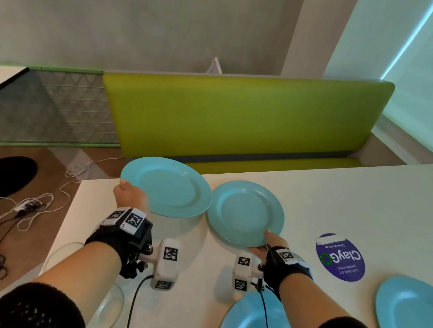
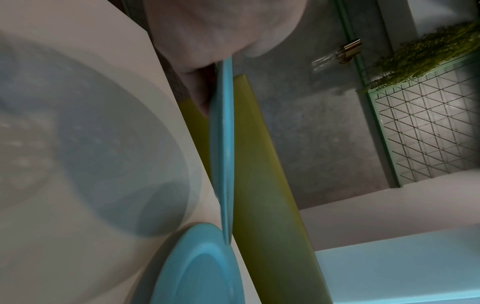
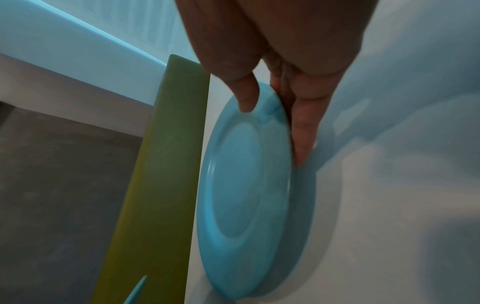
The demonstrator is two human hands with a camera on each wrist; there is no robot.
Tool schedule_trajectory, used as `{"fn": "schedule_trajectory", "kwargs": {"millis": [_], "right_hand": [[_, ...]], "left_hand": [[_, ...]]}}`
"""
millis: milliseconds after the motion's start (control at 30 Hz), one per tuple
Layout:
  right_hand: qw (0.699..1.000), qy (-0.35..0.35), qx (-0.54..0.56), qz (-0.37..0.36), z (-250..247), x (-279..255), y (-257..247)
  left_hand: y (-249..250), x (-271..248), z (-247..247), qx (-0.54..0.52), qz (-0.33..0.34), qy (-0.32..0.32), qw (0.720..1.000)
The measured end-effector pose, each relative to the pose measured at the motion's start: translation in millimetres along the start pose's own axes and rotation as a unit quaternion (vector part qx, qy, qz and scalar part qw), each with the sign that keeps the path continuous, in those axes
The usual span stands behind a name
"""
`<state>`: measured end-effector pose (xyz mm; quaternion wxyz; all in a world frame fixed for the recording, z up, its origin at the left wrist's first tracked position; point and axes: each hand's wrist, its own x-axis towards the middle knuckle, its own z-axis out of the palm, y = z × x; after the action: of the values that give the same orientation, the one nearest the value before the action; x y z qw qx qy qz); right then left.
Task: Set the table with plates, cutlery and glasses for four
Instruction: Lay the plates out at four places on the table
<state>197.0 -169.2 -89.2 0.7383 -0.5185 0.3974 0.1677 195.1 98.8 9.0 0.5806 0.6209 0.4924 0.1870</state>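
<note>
My left hand [image 1: 128, 194] grips the near-left rim of a light blue plate [image 1: 166, 187] held above the far left corner of the white table [image 1: 365, 205]; the left wrist view shows that plate [image 2: 223, 154] edge-on with my fingers [image 2: 197, 92] under it. My right hand [image 1: 266, 247] pinches the near rim of a second blue plate [image 1: 245, 212], thumb [image 3: 246, 98] on top and fingers [image 3: 301, 131] beneath, low over the tabletop. Two more blue plates [image 1: 250, 319] [image 1: 411, 304] lie at the near edge.
A green bench [image 1: 245, 116] runs behind the table's far edge. A round purple sticker [image 1: 340, 257] is on the tabletop at the right. Clear glass bowls [image 1: 105, 312] sit at the near left. Cables [image 1: 28, 208] lie on the wooden floor at left.
</note>
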Motion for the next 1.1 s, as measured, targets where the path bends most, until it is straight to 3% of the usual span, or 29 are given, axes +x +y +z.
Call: {"fn": "schedule_trajectory", "kwargs": {"millis": [133, 1100], "right_hand": [[1.0, 0.026, -0.005, 0.003, 10, 1, 1], [0.999, 0.019, -0.046, 0.013, 10, -19, 7]], "left_hand": [[0, 3, -1, -0.005, -0.002, -0.004, 1.0], [-7, -3, -8, -0.021, 0.012, -0.035, 0.999]]}}
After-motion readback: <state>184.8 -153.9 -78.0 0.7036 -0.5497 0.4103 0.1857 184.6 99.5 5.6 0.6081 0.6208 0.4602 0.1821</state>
